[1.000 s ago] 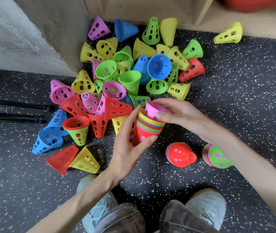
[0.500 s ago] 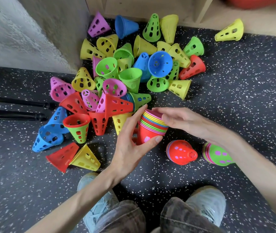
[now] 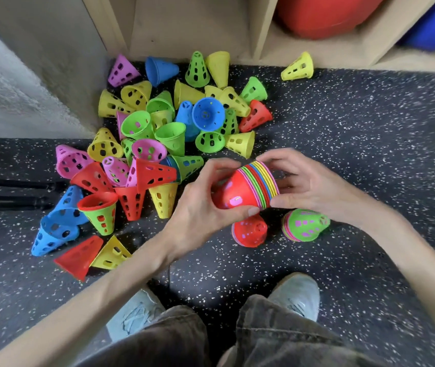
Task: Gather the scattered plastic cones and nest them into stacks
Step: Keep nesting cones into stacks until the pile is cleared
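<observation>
While both hands hold it tipped on its side above the floor (image 3: 370, 154), the nested stack (image 3: 248, 188) has its red tip in the curled fingers (image 3: 240, 213) of the left hand (image 3: 200, 207) and its striped rims against the right hand (image 3: 309, 184), whose fingers wrap the wide end. Just below it 2 finished stacks stand on the floor, 1 red (image 3: 250, 230) and 1 green (image 3: 305, 225), near each other. Loose cones (image 3: 158, 128) lie heaped to the left and up to the shelf edge (image 3: 264, 56), with 1 yellow cone (image 3: 298, 67) apart at the right, and bare floor spreads right of the hands.
</observation>
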